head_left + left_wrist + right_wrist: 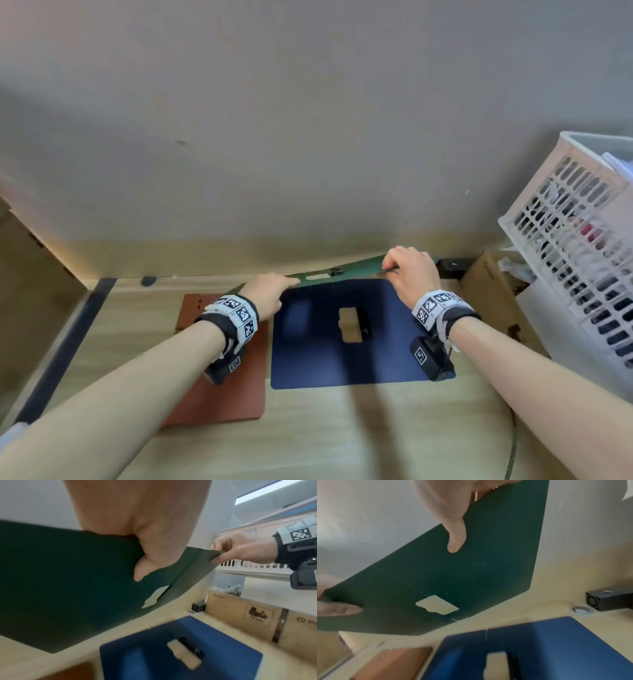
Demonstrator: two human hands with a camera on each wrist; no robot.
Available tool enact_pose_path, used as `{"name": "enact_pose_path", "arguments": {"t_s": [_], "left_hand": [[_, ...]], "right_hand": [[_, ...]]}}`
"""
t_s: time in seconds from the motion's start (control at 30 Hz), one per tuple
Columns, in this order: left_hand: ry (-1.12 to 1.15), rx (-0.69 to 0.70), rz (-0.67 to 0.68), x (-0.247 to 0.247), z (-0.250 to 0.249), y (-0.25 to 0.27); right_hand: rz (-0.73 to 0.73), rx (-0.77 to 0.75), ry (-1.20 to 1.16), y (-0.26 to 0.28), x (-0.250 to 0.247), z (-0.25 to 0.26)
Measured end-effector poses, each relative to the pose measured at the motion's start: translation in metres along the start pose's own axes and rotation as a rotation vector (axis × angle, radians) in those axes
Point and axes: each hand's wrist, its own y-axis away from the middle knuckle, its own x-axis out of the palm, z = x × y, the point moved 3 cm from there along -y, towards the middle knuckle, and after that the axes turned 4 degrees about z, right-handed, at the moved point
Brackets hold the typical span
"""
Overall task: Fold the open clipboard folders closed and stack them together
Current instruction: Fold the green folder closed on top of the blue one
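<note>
A dark green clipboard folder [356,270] [68,581] [488,568] is held open in the air above the desk's back edge, with a cut-out window near its spine. My left hand [270,291] [147,555] pinches its left edge, thumb underneath. My right hand [411,270] [453,520] [240,550] pinches its right edge, thumb on the underside. Below them a blue folder [346,332] [171,653] [539,649] lies open and flat on the desk, its black clip showing through a cut-out. A reddish-brown folder [222,377] [392,665] lies flat to the left of the blue one.
A wooden desk [308,438] runs up to a pale wall. A cardboard box [493,294] and a white slatted basket [575,240] stand at the right. A small black device [452,265] [611,599] sits at the back right corner.
</note>
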Motion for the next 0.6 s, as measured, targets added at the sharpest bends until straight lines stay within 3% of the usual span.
{"name": "enact_pose_path", "arguments": {"t_s": [0.17,0.3,0.6], "left_hand": [[0.025,0.012,0.152,0.083,-0.006,0.008],[-0.014,0.022,0.233,0.131,-0.013,0.016],[-0.092,-0.001,0.314,0.215,-0.006,0.036]], "right_hand": [[0.246,0.196,-0.065,0.049,0.069,-0.034],[0.324,0.264,-0.156,0.092,0.108,-0.049],[0.493,0.12,-0.049,0.164,0.19,-0.07]]}}
